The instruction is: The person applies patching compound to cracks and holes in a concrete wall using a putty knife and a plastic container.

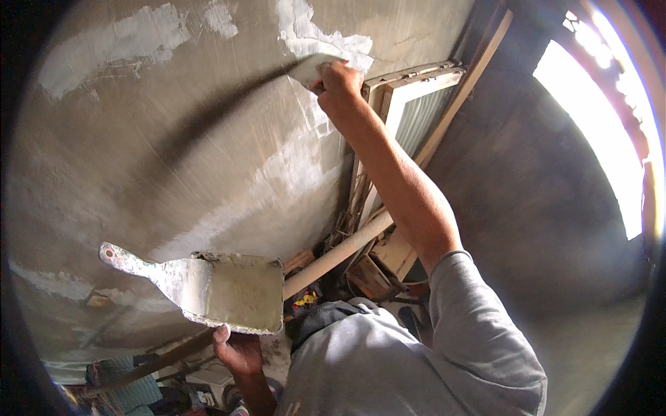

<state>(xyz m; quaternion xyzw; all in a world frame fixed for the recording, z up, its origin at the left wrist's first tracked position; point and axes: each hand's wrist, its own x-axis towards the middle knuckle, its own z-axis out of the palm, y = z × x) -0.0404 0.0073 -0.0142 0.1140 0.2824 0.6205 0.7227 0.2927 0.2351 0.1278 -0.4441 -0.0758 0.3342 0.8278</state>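
Note:
My right hand (340,84) is raised high against the wall, its fingers closed round a putty knife (305,71). The blade is pressed at the edge of a fresh white patch of putty (322,43). Lower down at the left, my left hand (241,352) grips a rectangular pan (283,295) from below, thumb on its near rim. White crust coats the pan's edges, and its inside looks greyish. A wide putty knife (189,283) lies across the pan's left side, its smeared handle (121,256) sticking out to the left.
The brownish wall (208,152) carries several white smears. Right of my raised hand lean old window frames (423,87) and a long wooden plank (479,69). A round pole (340,253) slants behind the pan. Wooden boxes (371,277) and clutter stand below. Bright light enters through an opening (596,132).

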